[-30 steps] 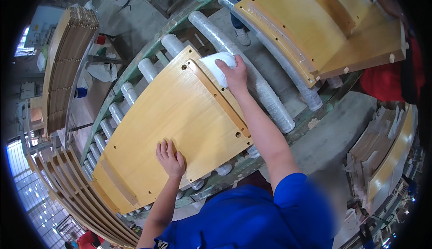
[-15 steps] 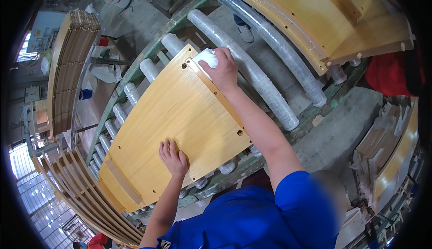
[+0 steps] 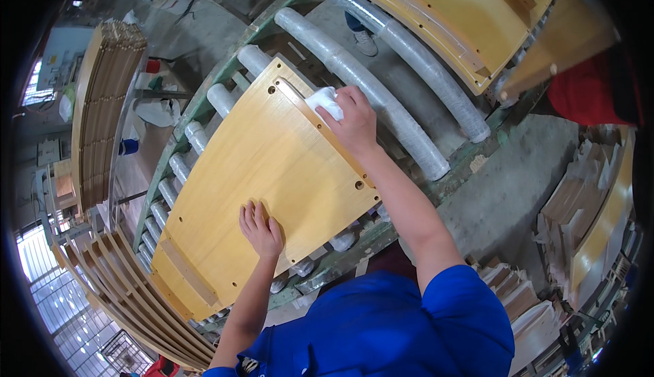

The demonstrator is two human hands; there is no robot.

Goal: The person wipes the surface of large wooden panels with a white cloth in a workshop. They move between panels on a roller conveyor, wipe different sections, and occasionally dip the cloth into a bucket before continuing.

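the right hand (image 3: pixel 354 121) grips a crumpled white wad (image 3: pixel 321 102) beside a raised wooden strip (image 3: pixel 332 141) on a tapered yellow wooden panel (image 3: pixel 235 179) lying across plastic-wrapped rollers (image 3: pixel 221 99). the left hand (image 3: pixel 261 230) rests on the panel, fingers slightly parted, holding nothing.

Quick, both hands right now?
Left hand: open, resting on the yellowish wooden panel, holding nothing.
Right hand: closed on a white wad.
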